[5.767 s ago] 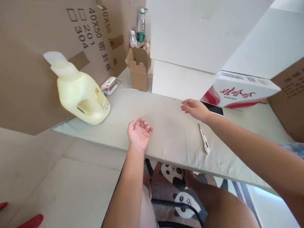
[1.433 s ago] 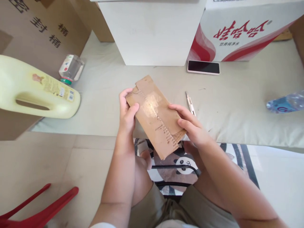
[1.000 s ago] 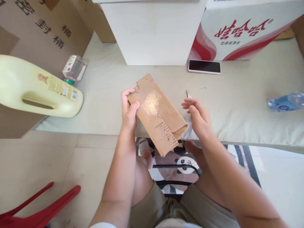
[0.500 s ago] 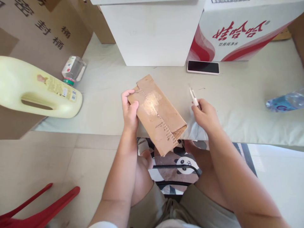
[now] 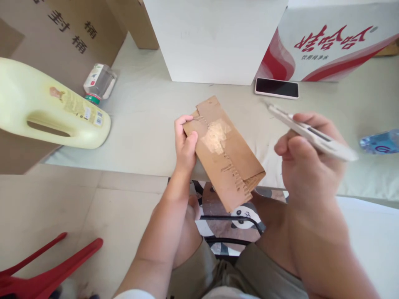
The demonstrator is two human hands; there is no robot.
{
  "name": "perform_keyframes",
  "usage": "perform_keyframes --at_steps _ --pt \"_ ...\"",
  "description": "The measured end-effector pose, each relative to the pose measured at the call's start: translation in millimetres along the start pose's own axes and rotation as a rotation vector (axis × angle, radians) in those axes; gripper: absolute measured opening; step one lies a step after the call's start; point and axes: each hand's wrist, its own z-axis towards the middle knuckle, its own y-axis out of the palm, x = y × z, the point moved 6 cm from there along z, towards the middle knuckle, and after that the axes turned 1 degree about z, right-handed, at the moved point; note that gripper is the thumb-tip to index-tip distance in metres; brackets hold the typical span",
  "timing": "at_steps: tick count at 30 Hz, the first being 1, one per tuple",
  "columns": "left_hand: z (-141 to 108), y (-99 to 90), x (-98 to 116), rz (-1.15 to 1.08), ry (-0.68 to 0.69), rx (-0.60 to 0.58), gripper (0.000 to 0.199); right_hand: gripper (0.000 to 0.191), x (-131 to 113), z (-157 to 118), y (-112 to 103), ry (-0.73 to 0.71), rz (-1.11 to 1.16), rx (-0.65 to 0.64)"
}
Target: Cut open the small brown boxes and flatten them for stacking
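Observation:
A brown cardboard box point(image 5: 235, 158), flat and small, is tilted over the table's front edge. Along its middle runs a torn, jagged seam with a pale scuffed patch. My left hand point(image 5: 186, 145) grips its upper left side, thumb on top and fingers around the edge. To the right of the box, raised clear of it, my right hand point(image 5: 311, 153) is closed around a white utility knife point(image 5: 314, 135). The knife's tip points to the upper left, blurred, so I cannot tell how far the blade is out.
A phone point(image 5: 277, 88) lies before a white box point(image 5: 215, 41) and a red-and-white carton point(image 5: 321, 50). Left are a yellow jug point(image 5: 52, 104) and a clear bottle with green cap point(image 5: 99, 83). A water bottle point(image 5: 380, 142) lies right. Red chair parts point(image 5: 62, 265) show lower left.
My right hand has lifted towards the camera and moved right, turning so that the whole knife shows. My left hand and the box have shifted slightly right in view.

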Motion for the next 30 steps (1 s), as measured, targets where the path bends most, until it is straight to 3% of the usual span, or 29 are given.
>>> perform_keyframes --at_steps 3,6,9,12,20,26,30 --pt "-1.8 3.0 -3.1 0.022 -0.013 -0.019 0.05 0.02 -1.7 -9.0 -1.8 -0.063 0.063 0.129" --pt "-2.2 4.1 -4.0 0.038 0.007 -0.025 0.051 0.016 -7.9 -17.1 8.8 -0.047 0.113 0.027" --pt "-2.3 4.8 -3.2 0.045 0.019 -0.025 0.049 0.02 -10.8 -22.2 19.4 0.028 -0.109 -0.122" --pt "-2.6 6.5 -2.3 0.022 0.004 -0.037 0.048 0.019 -10.5 -22.6 23.5 0.042 -0.285 -0.19" --pt "-2.7 7.7 -2.2 -0.005 -0.005 -0.025 0.046 0.026 10.2 -18.0 29.5 0.135 -0.191 -0.252" --pt "-2.6 9.0 -2.3 -0.008 -0.002 -0.032 0.045 0.028 4.1 -15.9 29.0 0.019 -0.235 -0.203" --pt "-2.4 9.4 -1.3 -0.012 -0.005 -0.024 0.047 0.028 7.9 -17.2 29.0 0.058 -0.212 -0.172"
